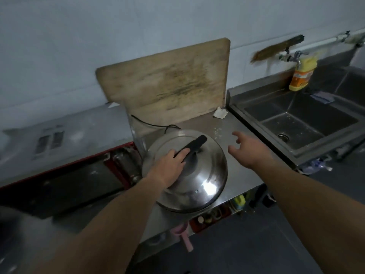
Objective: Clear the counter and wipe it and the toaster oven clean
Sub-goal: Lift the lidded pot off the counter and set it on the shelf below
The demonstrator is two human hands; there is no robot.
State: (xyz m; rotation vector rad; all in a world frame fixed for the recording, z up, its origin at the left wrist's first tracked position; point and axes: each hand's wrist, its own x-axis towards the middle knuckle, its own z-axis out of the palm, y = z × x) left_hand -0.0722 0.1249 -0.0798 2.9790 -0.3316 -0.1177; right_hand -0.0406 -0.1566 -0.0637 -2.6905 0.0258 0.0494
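Two hands work over the steel counter [243, 155]: the left hand [169, 165] curls its fingers round the black handle [192, 147] of the steel pot lid [195, 175], probably to lift it clear for wiping. The right hand [249, 148] hovers beside it, fingers spread and holding nothing, likely reaching toward the crumbs [217, 132] and the crumpled paper [220, 113] by the leaning cutting board [167, 84].

Dim, soft focus; glare on lid [207, 187] (perhaps overhead light); edges warped.

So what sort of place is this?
Probably a working kitchen, home or small eatery: a steel sink under a wall tap, a worn cutting board against the tiles, and a steel pot lid on the counter.
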